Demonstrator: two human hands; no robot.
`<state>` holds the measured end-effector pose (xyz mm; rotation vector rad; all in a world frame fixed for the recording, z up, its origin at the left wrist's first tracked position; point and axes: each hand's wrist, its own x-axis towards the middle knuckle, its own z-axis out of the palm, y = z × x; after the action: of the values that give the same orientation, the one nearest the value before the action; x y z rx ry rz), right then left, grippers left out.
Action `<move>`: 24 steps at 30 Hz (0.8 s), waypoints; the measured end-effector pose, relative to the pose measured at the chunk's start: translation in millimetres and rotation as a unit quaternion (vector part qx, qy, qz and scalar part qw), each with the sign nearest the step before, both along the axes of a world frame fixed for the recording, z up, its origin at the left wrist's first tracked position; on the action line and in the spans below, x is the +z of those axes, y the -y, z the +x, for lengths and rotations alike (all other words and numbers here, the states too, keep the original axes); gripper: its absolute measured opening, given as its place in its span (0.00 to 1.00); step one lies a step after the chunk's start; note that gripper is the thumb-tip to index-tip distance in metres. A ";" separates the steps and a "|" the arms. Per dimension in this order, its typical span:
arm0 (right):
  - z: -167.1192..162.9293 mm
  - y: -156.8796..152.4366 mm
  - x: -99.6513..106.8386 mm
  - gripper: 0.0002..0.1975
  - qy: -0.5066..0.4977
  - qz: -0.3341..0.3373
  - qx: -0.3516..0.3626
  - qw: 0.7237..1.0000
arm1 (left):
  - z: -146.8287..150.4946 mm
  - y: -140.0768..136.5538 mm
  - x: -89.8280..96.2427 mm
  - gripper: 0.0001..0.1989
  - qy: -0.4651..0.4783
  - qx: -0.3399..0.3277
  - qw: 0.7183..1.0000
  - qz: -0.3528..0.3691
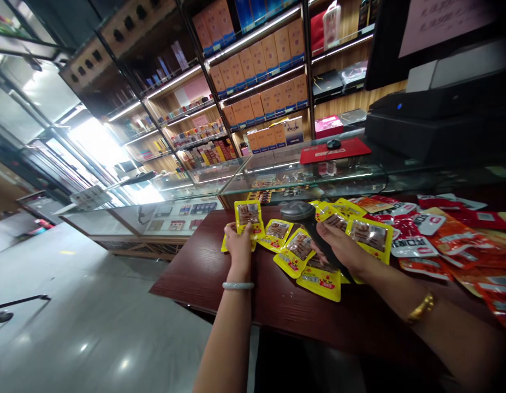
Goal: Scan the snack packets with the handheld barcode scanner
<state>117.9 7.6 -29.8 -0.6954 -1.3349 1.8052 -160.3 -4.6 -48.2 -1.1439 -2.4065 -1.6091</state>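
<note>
My left hand [238,243] grips a yellow snack packet [249,214] with a clear window, near the left end of the dark red wooden counter [212,262]. Another yellow packet edge shows beneath that hand. In my right hand [338,245] is a black handheld barcode scanner [324,243], its head tilted up and pointing left toward the held packet. Several more yellow packets [293,252] lie spread under and around the scanner, some overlapping. The right fingers are partly hidden behind the scanner's handle.
Red and orange snack packets [416,234] are heaped at the right. Behind stands a glass display case [277,180] with a red mat [337,151] and a mouse [333,143] on top. A black machine [436,128] stands at the far right. Shelves of boxes [256,60] line the wall.
</note>
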 end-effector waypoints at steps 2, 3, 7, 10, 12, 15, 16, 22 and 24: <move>-0.7 -1.6 -3.0 0.27 0.002 -0.001 0.001 1.000 | 0.1 3.5 5.4 0.29 -0.073 0.062 0.995 -0.014; -1.0 -2.3 -4.3 0.27 0.003 -0.004 0.002 1.000 | 2.4 4.8 7.1 0.29 -0.120 0.056 0.991 -0.029; -1.6 -3.0 -5.9 0.27 0.004 -0.010 0.000 1.000 | 22.8 4.8 2.8 0.19 -0.242 -0.113 0.953 -0.145; -1.3 -2.7 -4.6 0.27 0.004 -0.015 0.003 1.000 | 36.4 2.4 -5.7 0.22 -0.266 -0.156 0.921 -0.240; -1.0 -2.2 -3.3 0.27 0.006 -0.015 0.003 1.000 | 38.9 1.1 -8.8 0.25 -0.274 -0.140 0.914 -0.264; -0.9 -1.6 -2.1 0.27 0.010 -0.012 0.000 1.000 | 33.6 -0.9 -7.5 0.22 -0.273 -0.106 0.918 -0.267; -1.0 -1.5 -2.1 0.27 0.011 -0.010 -0.001 1.000 | 30.5 -1.6 -6.3 0.19 -0.259 -0.098 0.924 -0.264; -1.1 -0.3 -3.1 0.26 0.003 -0.016 0.010 1.000 | 15.7 -3.9 -2.9 0.10 -0.084 -0.094 0.986 -0.113; -0.5 0.9 -1.9 0.26 -0.006 -0.018 0.014 1.000 | 14.8 -3.9 -4.3 0.10 -0.053 -0.121 0.989 -0.066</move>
<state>117.4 6.7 -31.7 -0.6870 -1.3132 1.8577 -145.5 -0.7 -52.5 -1.5549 -2.4161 -1.4193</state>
